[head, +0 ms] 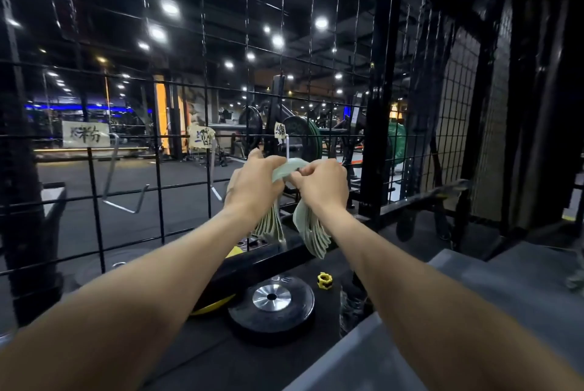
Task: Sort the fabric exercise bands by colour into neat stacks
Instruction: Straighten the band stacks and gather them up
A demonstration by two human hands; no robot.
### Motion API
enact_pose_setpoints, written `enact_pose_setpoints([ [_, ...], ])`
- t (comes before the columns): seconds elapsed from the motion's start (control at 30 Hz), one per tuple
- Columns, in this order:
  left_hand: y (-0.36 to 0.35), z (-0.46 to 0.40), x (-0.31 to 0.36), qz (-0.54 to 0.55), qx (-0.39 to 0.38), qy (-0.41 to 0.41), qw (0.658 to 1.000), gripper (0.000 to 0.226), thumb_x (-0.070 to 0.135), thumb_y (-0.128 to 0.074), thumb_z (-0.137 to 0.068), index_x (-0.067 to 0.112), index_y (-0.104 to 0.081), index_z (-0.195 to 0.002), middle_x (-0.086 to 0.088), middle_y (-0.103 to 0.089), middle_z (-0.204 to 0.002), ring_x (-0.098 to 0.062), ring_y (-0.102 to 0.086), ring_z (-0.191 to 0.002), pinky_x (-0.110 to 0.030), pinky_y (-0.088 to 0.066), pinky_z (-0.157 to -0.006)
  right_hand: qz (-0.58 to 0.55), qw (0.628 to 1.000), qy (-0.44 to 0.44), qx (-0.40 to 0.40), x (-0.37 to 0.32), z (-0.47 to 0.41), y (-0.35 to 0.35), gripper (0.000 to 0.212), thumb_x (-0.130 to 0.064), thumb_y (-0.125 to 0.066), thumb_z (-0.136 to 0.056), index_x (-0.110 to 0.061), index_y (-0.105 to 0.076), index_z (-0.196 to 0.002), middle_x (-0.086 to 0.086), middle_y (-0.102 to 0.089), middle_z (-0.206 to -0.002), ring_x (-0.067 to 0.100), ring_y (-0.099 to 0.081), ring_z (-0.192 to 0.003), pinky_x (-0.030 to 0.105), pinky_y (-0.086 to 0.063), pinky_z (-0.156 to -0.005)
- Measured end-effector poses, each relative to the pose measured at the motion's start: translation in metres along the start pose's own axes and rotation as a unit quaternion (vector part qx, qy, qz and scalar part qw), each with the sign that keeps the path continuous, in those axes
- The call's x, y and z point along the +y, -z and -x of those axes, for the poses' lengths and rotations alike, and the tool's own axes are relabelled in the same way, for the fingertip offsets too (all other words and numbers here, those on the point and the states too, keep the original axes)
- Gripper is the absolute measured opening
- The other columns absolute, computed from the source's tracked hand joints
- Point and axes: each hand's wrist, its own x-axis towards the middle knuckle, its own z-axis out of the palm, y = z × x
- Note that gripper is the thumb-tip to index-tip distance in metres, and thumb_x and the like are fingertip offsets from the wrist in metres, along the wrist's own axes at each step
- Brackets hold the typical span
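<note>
Landmark = white hook [288, 145] on the black wire grid [158, 150]. Far left of hook: paper label [86, 134] taped to grid, writing blurred, with a bent metal hook [121, 182] hanging below it. Nearer the white hook, a second paper label [201, 137], also hard to read. Just above-left of the hook, a small third label [280, 130], partly cut by a grid wire. Left hand [252, 183] just below-left of hook, fingers curled round a bunch of pale green bands [289, 169]; the looped ends [270, 226] hang under the wrist, count not readable. Band tops sit right at the hook base; can't tell whether any are actually over the hook, hands cover it. Right hand [320, 185] just below-right of hook, thumb and fingers pinching the same bunch, more loops [311, 234] hanging beneath it. Well below the hook, on a dark ledge [221, 356]: black weight plate [271, 305], a yellow disc [213, 305] mostly hidden by the left forearm, yellow collar clamp [325, 280]. Gym beyond the grid is dim and blurred.
</note>
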Motion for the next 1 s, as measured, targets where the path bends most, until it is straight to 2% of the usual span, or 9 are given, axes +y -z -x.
enact_pose_setpoints([
  [0.2, -0.023, 0.030, 0.007, 0.073, 0.031, 0.049, 0.996, 0.023, 0.016, -0.052, -0.091, 0.025, -0.048, -0.111, -0.003, -0.042, -0.108, -0.031, -0.053, -0.088, -0.033, -0.041, -0.075, -0.040, 0.998, -0.037, -0.006, 0.001, 0.000, 0.006, 0.025, -0.023, -0.069, -0.067, -0.015, -0.057, -0.047, -0.001, -0.054, -0.052, 0.018, -0.052, -0.055, 0.024, -0.034, -0.047],
  [0.27, -0.025, 0.027, 0.009, 0.070, 0.023, 0.049, 0.996, 0.023, 0.015, -0.052, -0.090, 0.025, -0.048, -0.111, -0.005, -0.041, -0.112, -0.032, -0.054, -0.091, -0.033, -0.040, -0.074, -0.029, 0.999, -0.026, -0.023, 0.005, -0.003, 0.010, 0.020, -0.023, -0.070, -0.072, -0.016, -0.063, -0.055, -0.002, -0.059, -0.059, 0.020, -0.058, -0.062, 0.026, -0.043, -0.052],
  [0.33, -0.024, 0.023, 0.009, 0.067, 0.020, 0.032, 0.997, 0.023, 0.014, -0.052, -0.090, 0.027, -0.049, -0.108, -0.003, -0.042, -0.111, -0.030, -0.053, -0.090, -0.035, -0.041, -0.075, -0.016, 0.999, 0.000, -0.041, 0.012, -0.005, 0.015, 0.015, -0.024, -0.069, -0.077, -0.019, -0.069, -0.063, -0.001, -0.065, -0.068, 0.021, -0.064, -0.072, 0.031, -0.051, -0.063],
  [0.43, -0.022, 0.020, 0.004, 0.046, 0.025, 0.013, 0.999, 0.022, 0.017, -0.053, -0.091, 0.028, -0.048, -0.110, 0.000, -0.041, -0.106, -0.026, -0.049, -0.083, -0.035, -0.039, -0.071, 0.061, 0.994, 0.089, -0.006, 0.025, -0.006, 0.025, 0.013, -0.032, -0.068, -0.080, -0.019, -0.069, -0.084, -0.006, -0.061, -0.078, 0.014, -0.059, -0.078, 0.027, -0.044, -0.064],
  [0.5, -0.022, 0.020, 0.002, 0.037, 0.024, 0.016, 0.999, 0.026, 0.019, -0.052, -0.092, 0.029, -0.048, -0.116, -0.003, -0.042, -0.115, -0.026, -0.047, -0.086, -0.034, -0.037, -0.072, 0.075, 0.986, 0.147, 0.001, 0.033, -0.007, 0.025, 0.028, -0.029, -0.070, -0.079, -0.017, -0.059, -0.102, -0.004, -0.055, -0.098, 0.013, -0.052, -0.093, 0.027, -0.044, -0.076],
  [0.63, -0.026, 0.022, 0.004, 0.041, 0.030, 0.004, 0.999, 0.029, 0.020, -0.053, -0.093, 0.027, -0.046, -0.120, -0.002, -0.042, -0.114, -0.028, -0.052, -0.092, -0.034, -0.039, -0.073, 0.062, 0.979, 0.175, -0.089, 0.041, -0.010, 0.014, 0.062, -0.024, -0.068, -0.082, -0.021, -0.040, -0.137, -0.002, -0.042, -0.138, 0.016, -0.038, -0.127, 0.032, -0.036, -0.102],
  [0.73, -0.030, 0.027, 0.004, 0.042, 0.034, 0.001, 0.999, 0.036, 0.023, -0.057, -0.090, 0.028, -0.044, -0.123, 0.000, -0.040, -0.112, -0.026, -0.052, -0.092, -0.035, -0.043, -0.076, 0.041, 0.981, 0.164, -0.098, 0.047, -0.007, 0.006, 0.055, -0.016, -0.062, -0.086, -0.021, -0.041, -0.137, -0.001, -0.051, -0.134, 0.020, -0.049, -0.120, 0.038, -0.042, -0.100],
  [0.87, -0.042, 0.037, -0.004, 0.078, 0.031, 0.033, 0.996, 0.053, 0.022, -0.064, -0.083, 0.030, -0.037, -0.128, 0.002, -0.037, -0.117, -0.022, -0.051, -0.098, -0.040, -0.048, -0.080, 0.034, 0.986, 0.149, -0.073, 0.059, -0.005, 0.001, 0.044, -0.005, -0.057, -0.083, -0.026, -0.052, -0.122, 0.001, -0.066, -0.108, 0.023, -0.064, -0.093, 0.043, -0.053, -0.083],
  [1.0, -0.051, 0.042, -0.008, 0.131, 0.059, 0.058, 0.988, 0.049, 0.016, -0.062, -0.084, 0.027, -0.043, -0.128, 0.001, -0.042, -0.116, -0.021, -0.053, -0.097, -0.034, -0.044, -0.079, -0.055, 0.991, 0.089, -0.084, 0.060, -0.011, 0.003, 0.039, -0.004, -0.064, -0.080, -0.023, -0.061, -0.114, -0.005, -0.067, -0.107, 0.016, -0.065, -0.089, 0.043, -0.054, -0.084],
])
